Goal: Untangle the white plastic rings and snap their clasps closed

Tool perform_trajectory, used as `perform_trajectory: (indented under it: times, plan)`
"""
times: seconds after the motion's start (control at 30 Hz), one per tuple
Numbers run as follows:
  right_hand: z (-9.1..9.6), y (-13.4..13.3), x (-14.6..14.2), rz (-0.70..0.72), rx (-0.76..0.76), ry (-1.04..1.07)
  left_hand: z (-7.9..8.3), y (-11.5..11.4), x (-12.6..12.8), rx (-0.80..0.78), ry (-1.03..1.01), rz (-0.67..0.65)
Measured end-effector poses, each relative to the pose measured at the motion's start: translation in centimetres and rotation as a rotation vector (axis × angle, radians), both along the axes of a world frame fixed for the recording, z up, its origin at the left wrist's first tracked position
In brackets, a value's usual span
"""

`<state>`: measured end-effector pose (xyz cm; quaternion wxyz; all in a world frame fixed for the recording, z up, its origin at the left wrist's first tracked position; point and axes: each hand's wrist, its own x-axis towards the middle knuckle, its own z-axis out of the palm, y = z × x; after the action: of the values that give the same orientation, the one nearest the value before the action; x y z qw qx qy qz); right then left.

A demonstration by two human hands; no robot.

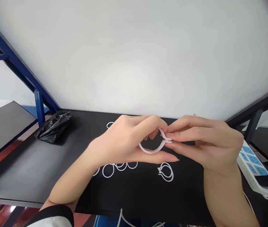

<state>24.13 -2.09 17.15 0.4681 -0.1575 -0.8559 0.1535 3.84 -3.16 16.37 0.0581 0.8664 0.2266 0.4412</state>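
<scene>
Both my hands hold one white plastic ring (153,150) above the black table (30,170). My left hand (126,142) curls round its left side, thumb below and fingers over the top. My right hand (207,142) pinches the ring's clasp end between thumb and fingertips. Several more white rings (115,168) lie flat on the table just below my left hand. A pair of clipped rings (166,171) lies below the gap between my hands. One more ring (109,125) shows behind my left hand.
A crumpled black plastic bag (53,127) sits at the table's far left. A white and blue power strip (254,165) lies at the right edge. A white wall stands right behind the table. Blue metal frame bars (39,105) rise at the left.
</scene>
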Motion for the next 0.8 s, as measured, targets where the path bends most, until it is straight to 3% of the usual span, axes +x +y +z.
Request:
perform_trajectory:
  times: [0.4, 0.6, 0.8]
  plan:
    - [0.6, -0.7, 1.2, -0.164, -0.036, -0.253, 0.4, -0.4, 0.0, 0.045, 0.097, 0.077]
    - [0.2, -1.3, 1.1, -0.166, -0.013, -0.153, 0.4, -0.3, -0.1, 0.066, 0.115, 0.097]
    - [0.7, -1.5, 0.9, -0.186, 0.004, -0.292, 0.3, -0.3, 0.0, 0.093, 0.122, 0.096]
